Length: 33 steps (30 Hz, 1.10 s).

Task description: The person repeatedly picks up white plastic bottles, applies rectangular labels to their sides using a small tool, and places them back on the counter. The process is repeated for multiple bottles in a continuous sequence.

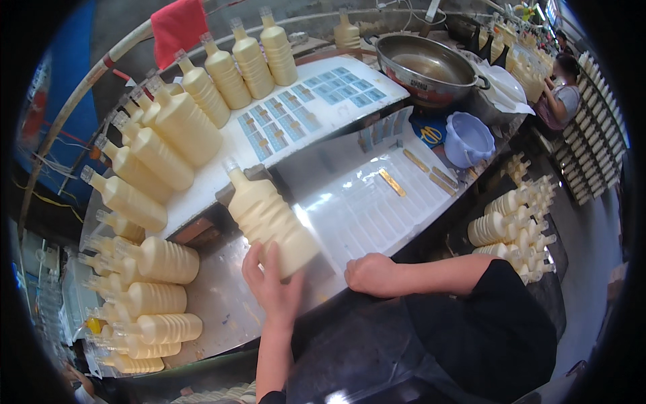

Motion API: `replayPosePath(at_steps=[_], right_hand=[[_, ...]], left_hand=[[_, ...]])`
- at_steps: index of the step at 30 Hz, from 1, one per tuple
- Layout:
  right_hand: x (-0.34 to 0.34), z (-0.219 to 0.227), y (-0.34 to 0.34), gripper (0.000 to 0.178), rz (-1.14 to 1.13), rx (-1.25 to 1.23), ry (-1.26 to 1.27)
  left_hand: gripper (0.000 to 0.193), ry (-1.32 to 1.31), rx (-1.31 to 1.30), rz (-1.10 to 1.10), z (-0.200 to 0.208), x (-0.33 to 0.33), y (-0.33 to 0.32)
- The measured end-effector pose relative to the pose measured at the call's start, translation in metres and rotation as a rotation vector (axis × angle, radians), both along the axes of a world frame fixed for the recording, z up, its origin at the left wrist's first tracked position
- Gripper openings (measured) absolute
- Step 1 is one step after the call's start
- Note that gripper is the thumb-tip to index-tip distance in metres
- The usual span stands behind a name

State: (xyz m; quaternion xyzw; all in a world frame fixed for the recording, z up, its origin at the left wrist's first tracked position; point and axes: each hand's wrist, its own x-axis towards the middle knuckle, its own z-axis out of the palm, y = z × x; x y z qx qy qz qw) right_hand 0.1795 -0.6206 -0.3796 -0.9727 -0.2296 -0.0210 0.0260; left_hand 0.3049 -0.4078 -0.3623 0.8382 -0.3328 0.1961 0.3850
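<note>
A cream-coloured bottle (269,212) with rippled sides and a clear neck lies tilted on the metal worktop, its neck pointing away to the left. My left hand (274,283) grips it near its base, fingers along the near side and thumb by the bottom edge. To the right, my right hand (371,275) rests closed in a fist at the table's front edge; whatever it may hold is hidden. Beyond that fist lies a pale sheet (350,215) with a gold strip (392,182) on it and more narrow strips (416,160) near its right side.
Similar bottles (182,121) stand on a white board (222,161) beside blue label sheets (276,124). Others lie stacked at left (161,296) and right (498,229). A metal basin (414,84), lilac bucket (469,141) and yellow-handled scissors (431,135) sit behind. A person (562,97) sits far right.
</note>
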Motion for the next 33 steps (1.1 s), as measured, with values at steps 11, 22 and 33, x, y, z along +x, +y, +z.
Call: replayPosePath(at_steps=[11,22,33], right_hand=[[0.012,0.002,-0.013,0.01,-0.253,0.225,0.195],[0.042,0.052,-0.12,0.018,-0.931,0.762,-0.158],[0.067,0.078,-0.15,0.017,-1.022,0.401,-0.282]], left_hand=[[0.077,-0.014,0.024,0.0,0.001,0.001,0.001],[0.079,-0.053,0.023,0.001,-0.009,0.005,0.002],[0.081,-0.056,0.039,-0.005,-0.006,0.006,0.004]])
